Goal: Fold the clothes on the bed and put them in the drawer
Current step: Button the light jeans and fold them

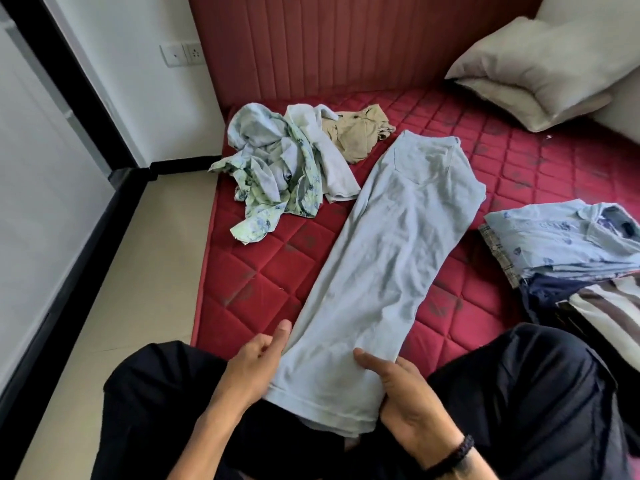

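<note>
Soft, even daylight, faint shadows, slight blur, wide-angle bending at the edges

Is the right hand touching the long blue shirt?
Touching. The head view shows the right hand gripping the light blue shirt at its near hem, thumb on top of the cloth.

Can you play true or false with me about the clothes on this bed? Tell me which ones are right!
1. The light blue shirt lies stretched out long on the red mattress. True.
2. Both hands hold its near end. True: the left hand and right hand are on either side of the hem.
3. The pillow lies on top of the crumpled pile. False: the pillow is in the far right corner, apart from the pile.
4. The folded stack is on the floor. False: it sits on the mattress, to the right.
</note>
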{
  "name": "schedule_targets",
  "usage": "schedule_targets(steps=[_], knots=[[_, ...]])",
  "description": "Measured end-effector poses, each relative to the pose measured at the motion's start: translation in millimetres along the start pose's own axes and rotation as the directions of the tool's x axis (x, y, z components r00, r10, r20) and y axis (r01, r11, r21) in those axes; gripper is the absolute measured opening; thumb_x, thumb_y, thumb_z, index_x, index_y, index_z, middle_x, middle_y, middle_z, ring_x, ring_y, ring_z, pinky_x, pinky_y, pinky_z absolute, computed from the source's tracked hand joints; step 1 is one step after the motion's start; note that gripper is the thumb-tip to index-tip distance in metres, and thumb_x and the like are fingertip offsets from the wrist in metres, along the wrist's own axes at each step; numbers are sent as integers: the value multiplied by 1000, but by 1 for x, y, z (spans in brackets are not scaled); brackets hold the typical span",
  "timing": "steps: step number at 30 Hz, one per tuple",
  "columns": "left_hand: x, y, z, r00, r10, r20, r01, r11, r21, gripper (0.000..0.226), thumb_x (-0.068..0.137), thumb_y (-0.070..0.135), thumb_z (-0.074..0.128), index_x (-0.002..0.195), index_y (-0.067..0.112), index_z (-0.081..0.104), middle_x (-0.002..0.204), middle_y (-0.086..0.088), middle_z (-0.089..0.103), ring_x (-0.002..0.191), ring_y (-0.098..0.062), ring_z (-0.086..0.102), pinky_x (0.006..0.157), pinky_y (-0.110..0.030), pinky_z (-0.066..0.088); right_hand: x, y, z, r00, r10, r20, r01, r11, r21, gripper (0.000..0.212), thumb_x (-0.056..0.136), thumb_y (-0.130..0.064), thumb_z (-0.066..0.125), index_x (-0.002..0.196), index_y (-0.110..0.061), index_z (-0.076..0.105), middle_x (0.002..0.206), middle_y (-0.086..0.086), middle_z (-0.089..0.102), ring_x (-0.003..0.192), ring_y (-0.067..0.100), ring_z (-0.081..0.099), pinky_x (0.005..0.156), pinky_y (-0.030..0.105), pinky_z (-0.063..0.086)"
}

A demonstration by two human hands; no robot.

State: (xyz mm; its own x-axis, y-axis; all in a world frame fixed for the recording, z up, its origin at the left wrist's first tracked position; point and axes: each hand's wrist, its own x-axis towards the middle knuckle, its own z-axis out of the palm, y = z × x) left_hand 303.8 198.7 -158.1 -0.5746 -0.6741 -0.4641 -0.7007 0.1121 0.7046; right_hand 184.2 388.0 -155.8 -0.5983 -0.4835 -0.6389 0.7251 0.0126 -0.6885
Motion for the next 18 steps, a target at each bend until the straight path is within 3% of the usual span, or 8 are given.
schedule_targets(steps=[2, 4, 6, 8, 11, 15, 17, 18], knots=[[4, 9, 8, 999, -22, 28, 17, 988, 153, 76, 76, 93, 42, 74, 20, 62, 74, 7, 68, 73, -12, 63, 68, -30, 48, 6, 6, -2, 998, -4, -68, 4, 1000, -6, 27, 89, -4, 73, 116, 1, 71, 106, 20, 77, 100, 36, 75, 101, 53, 54], [8, 11, 17, 999, -26, 46, 10, 950, 312, 75, 67, 96, 55, 64, 20, 51, 67, 7, 62, 66, -16, 61, 62, -30, 47, 7, 9, -1, 996, 18, -92, -21, 999, -34, 29, 88, -6, 76, 116, 1, 72, 105, 20, 77, 98, 36, 75, 99, 52, 56], [21, 11, 16, 999, 14, 49, -31, 933, 360, 70, 67, 81, 73, 56, 18, 44, 57, 7, 54, 58, -15, 56, 54, -28, 40, 10, 4, 1, 995, 56, -84, -59, 998, -37, 31, 86, -7, 77, 115, 3, 72, 105, 21, 77, 99, 37, 75, 98, 52, 56], [26, 7, 12, 998, 32, 57, -48, 947, 319, 66, 73, 62, 83, 50, 17, 40, 45, 9, 40, 44, -11, 43, 44, -25, 30, 10, 0, 5, 991, 108, -83, -110, 994, -19, 32, 84, -11, 80, 113, 2, 73, 103, 21, 77, 97, 37, 75, 97, 53, 56], [21, 7, 6, 993, 74, 86, -80, 994, 71, 54, 82, 46, 82, 53, 19, 45, 46, 11, 32, 45, -11, 32, 49, -29, 24, 9, 2, 11, 988, 16, -157, -23, 999, -40, 44, 79, -17, 87, 116, -1, 72, 98, 15, 79, 91, 35, 77, 91, 52, 60], [-16, 9, -21, 974, 185, -134, -216, 935, -282, 50, 86, 41, 81, 67, 1, 57, 49, 5, 36, 46, -13, 30, 48, -25, 22, -34, -2, 19, 999, -51, 18, 50, 998, 23, 40, 82, -23, 85, 115, -3, 73, 107, 17, 77, 100, 36, 75, 97, 51, 57], [-38, -1, -39, 956, 210, -206, -259, 934, -245, 52, 82, 49, 82, 67, 5, 58, 51, 2, 42, 47, -14, 36, 50, -27, 27, -58, 5, 19, 992, -74, 101, 75, 997, -1, 35, 84, -23, 83, 110, -2, 75, 105, 19, 77, 98, 37, 75, 96, 52, 57], [-49, -14, -45, 952, 208, -224, -241, 962, -131, 51, 80, 54, 82, 65, 10, 59, 49, 4, 45, 46, -11, 39, 50, -29, 30, -65, 13, 17, 992, -63, 113, 71, 995, -71, 41, 79, -30, 86, 105, -1, 77, 101, 19, 78, 96, 36, 76, 92, 51, 59]])
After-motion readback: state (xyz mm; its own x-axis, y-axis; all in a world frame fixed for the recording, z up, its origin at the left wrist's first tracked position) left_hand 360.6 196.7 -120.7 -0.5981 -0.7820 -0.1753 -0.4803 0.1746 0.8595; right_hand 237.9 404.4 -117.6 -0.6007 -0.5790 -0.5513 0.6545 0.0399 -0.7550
